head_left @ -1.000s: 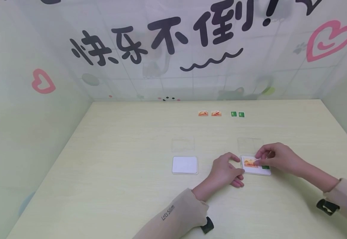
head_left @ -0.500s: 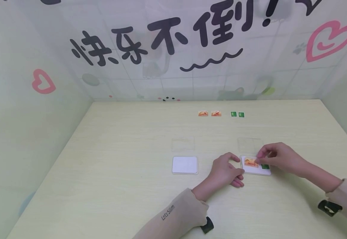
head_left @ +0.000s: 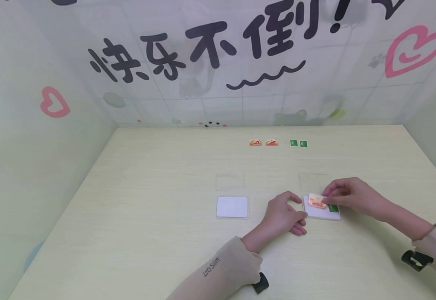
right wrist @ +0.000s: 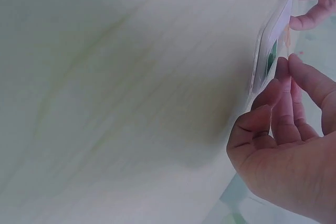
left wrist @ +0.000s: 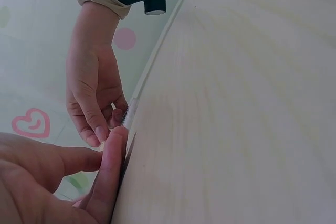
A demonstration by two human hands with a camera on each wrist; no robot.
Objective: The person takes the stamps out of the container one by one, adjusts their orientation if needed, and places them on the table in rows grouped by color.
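With its thumb and index finger, my right hand pinches the right edge of an orange stamp. The stamp is tilted over a white card in a clear case. A green stamp lies on the card's right part, partly under the fingers. At the case's left edge my left hand rests, index fingertip and thumb touching it, other fingers loosely curled below. In the right wrist view the orange stamp shows edge-on above the case.
Left of my left hand lies a second clear case with a white card. Two transparent covers, one left and one right, lie behind. Farther back are two orange stamps and two green stamps. A printed wall closes the table's back.
My right hand has lifted and tilted the orange stamp up from the card, moving it slightly away and to the right. The left hand and the case have stayed still.
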